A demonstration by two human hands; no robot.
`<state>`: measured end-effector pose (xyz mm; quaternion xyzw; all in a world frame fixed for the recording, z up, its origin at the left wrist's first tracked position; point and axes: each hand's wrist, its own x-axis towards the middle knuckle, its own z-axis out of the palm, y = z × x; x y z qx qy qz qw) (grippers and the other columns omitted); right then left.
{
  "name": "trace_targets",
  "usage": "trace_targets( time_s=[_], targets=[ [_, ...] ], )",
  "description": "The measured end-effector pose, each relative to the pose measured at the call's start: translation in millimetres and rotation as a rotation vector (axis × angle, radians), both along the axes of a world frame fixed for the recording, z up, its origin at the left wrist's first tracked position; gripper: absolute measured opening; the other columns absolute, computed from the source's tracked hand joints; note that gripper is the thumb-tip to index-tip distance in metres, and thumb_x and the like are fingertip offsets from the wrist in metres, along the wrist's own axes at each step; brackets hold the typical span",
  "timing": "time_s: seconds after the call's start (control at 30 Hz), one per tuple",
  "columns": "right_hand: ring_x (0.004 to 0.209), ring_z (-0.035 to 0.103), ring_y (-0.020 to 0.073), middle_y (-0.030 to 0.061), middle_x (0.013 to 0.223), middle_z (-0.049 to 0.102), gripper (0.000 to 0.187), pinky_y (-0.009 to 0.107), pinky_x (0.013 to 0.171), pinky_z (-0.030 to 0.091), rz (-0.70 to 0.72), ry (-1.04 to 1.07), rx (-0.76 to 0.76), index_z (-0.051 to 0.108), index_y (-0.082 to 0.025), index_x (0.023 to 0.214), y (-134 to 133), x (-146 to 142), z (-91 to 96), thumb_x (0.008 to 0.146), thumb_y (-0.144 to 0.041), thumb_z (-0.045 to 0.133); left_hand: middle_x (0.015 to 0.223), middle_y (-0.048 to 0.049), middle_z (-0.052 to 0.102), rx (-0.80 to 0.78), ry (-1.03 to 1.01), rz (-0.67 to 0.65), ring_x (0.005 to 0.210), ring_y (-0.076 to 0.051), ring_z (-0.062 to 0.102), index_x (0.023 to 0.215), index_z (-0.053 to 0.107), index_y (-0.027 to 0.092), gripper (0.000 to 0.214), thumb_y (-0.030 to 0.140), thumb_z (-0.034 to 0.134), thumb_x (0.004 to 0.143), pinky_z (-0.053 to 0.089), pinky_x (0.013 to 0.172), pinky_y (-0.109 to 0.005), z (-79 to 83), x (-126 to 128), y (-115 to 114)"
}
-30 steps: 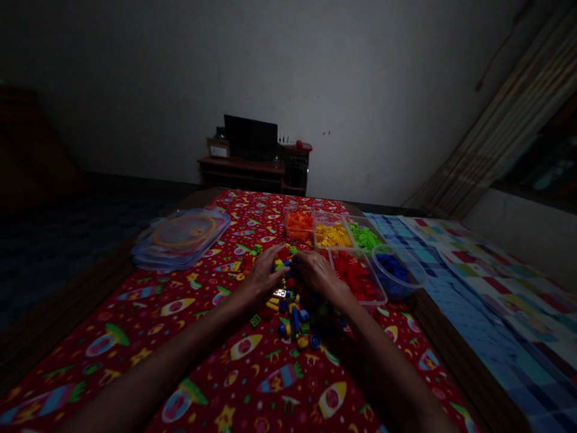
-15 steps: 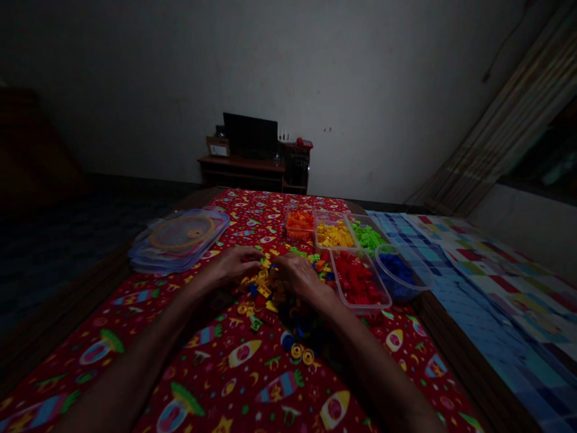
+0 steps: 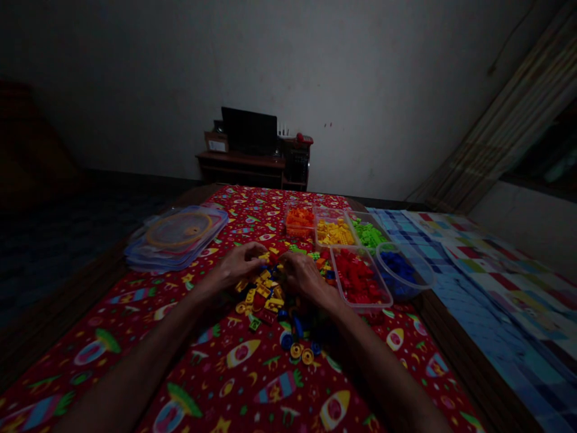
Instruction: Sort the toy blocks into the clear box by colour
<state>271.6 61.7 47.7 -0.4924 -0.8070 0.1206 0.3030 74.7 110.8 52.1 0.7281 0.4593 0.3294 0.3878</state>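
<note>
A loose pile of small plastic toy bricks, mostly yellow with some blue, green and red, lies on the red patterned cloth. At the pile's far left edge my left hand is curled, and a yellow toy brick shows between its thumb and fingers. My right hand bends down over the right side of the pile, fingers closed and their tips partly hidden; what they hold cannot be made out. Blue and yellow toy wheels lie at the near end of the pile.
To the right stand clear boxes of sorted bricks: orange, yellow, green, red and a round tub of blue. Stacked plastic lids lie at left. Beyond is a desk with a monitor.
My left hand has shifted slightly at the pile's edge, its fingers curling closer together. My right hand has moved a little and turned over the pile, leaving more yellow and blue bricks visible.
</note>
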Motion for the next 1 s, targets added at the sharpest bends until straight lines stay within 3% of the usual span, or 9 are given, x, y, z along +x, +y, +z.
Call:
trace_targets(
  time_s=[0.1, 0.2, 0.33, 0.47, 0.57, 0.63, 0.73, 0.83, 1.0],
  targets=[
    [0.078, 0.062, 0.0153, 0.0061, 0.087, 0.069, 0.03, 0.025, 0.072, 0.045, -0.031, 0.27, -0.041, 0.066, -0.014, 0.1, 6.3, -1.1, -1.4, 0.08, -0.008, 0.045, 0.08, -0.0027, 0.07, -0.17, -0.185, -0.011, 0.073, -0.021, 0.065, 0.098, 0.061, 0.019, 0.052, 0.05, 0.071, 0.058, 0.051, 0.064, -0.03, 5.9, 4.4, -6.1],
    [0.078, 0.063, 0.0148, 0.0041, 0.087, 0.07, 0.031, 0.024, 0.072, 0.047, -0.049, 0.426, -0.107, 0.069, -0.016, 0.099, 10.1, -4.0, -1.7, 0.079, -0.01, 0.046, 0.082, -0.0037, 0.071, -0.228, -0.249, -0.044, 0.075, -0.021, 0.066, 0.102, 0.06, 0.018, 0.056, 0.053, 0.072, 0.06, 0.051, 0.066, -0.031, 3.7, 10.1, -11.1],
    [0.073, 0.062, 0.0146, 0.0019, 0.083, 0.071, 0.036, 0.024, 0.067, 0.048, -0.051, 0.483, -0.258, 0.07, -0.017, 0.101, 9.3, -6.9, 3.2, 0.076, -0.009, 0.047, 0.083, -0.0042, 0.071, -0.184, -0.259, -0.015, 0.076, -0.022, 0.067, 0.102, 0.06, 0.017, 0.055, 0.055, 0.07, 0.063, 0.051, 0.067, -0.032, -1.9, 15.5, -12.4],
    [0.074, 0.061, 0.0144, 0.0003, 0.082, 0.071, 0.035, 0.025, 0.067, 0.049, 0.095, 0.617, -0.435, 0.068, -0.018, 0.107, 3.8, -8.4, 13.4, 0.078, -0.018, 0.05, 0.076, -0.0027, 0.07, -0.133, -0.259, -0.002, 0.073, -0.022, 0.067, 0.099, 0.06, 0.016, 0.054, 0.053, 0.072, 0.061, 0.052, 0.066, -0.032, -2.7, 19.7, -12.0],
    [0.08, 0.063, 0.015, 0.0011, 0.083, 0.071, 0.031, 0.025, 0.071, 0.049, 0.2, 0.71, -0.497, 0.068, -0.017, 0.106, 2.2, -8.4, 16.2, 0.078, -0.023, 0.055, 0.072, -0.0016, 0.069, -0.08, -0.23, 0.002, 0.072, -0.021, 0.066, 0.101, 0.06, 0.016, 0.051, 0.051, 0.068, 0.065, 0.052, 0.067, -0.032, -1.8, 23.5, -13.2],
    [0.076, 0.063, 0.0142, 0.0015, 0.081, 0.07, 0.029, 0.025, 0.07, 0.049, 0.178, 0.721, -0.505, 0.067, -0.015, 0.103, 3.8, -6.1, 14.0, 0.077, -0.026, 0.059, 0.072, -0.0022, 0.068, -0.044, -0.24, -0.001, 0.07, -0.02, 0.066, 0.104, 0.06, 0.016, 0.05, 0.054, 0.059, 0.072, 0.052, 0.067, -0.033, -0.9, 24.5, -13.7],
    [0.065, 0.061, 0.013, 0.0008, 0.075, 0.068, 0.027, 0.023, 0.062, 0.047, 0.059, 0.586, -0.446, 0.067, -0.013, 0.099, 8.3, 4.0, 9.1, 0.075, -0.026, 0.062, 0.074, -0.0042, 0.069, 0.039, -0.173, 0.017, 0.067, -0.02, 0.066, 0.108, 0.06, 0.015, 0.051, 0.055, 0.047, 0.08, 0.053, 0.065, -0.034, 3.7, 19.1, -12.4],
    [0.063, 0.061, 0.014, 0.0009, 0.071, 0.067, 0.024, 0.025, 0.062, 0.046, -0.088, 0.37, -0.301, 0.068, -0.014, 0.097, 13.5, 24.8, 9.1, 0.075, -0.022, 0.06, 0.081, -0.0057, 0.072, 0.189, 0.07, 0.07, 0.076, -0.023, 0.067, 0.102, 0.065, 0.019, 0.044, 0.052, 0.048, 0.079, 0.052, 0.07, -0.035, 12.4, 6.1, -8.9],
    [0.073, 0.061, 0.0158, 0.0035, 0.08, 0.068, 0.024, 0.029, 0.071, 0.048, -0.33, 0.167, -0.008, 0.066, -0.015, 0.096, 34.4, 78.3, 25.8, 0.076, -0.019, 0.055, 0.092, -0.0054, 0.074, 0.154, 0.322, -0.157, 0.085, -0.026, 0.066, 0.092, 0.07, 0.023, 0.033, 0.043, 0.055, 0.071, 0.051, 0.074, -0.033, 15.7, -9.9, -4.3]
  ],
)
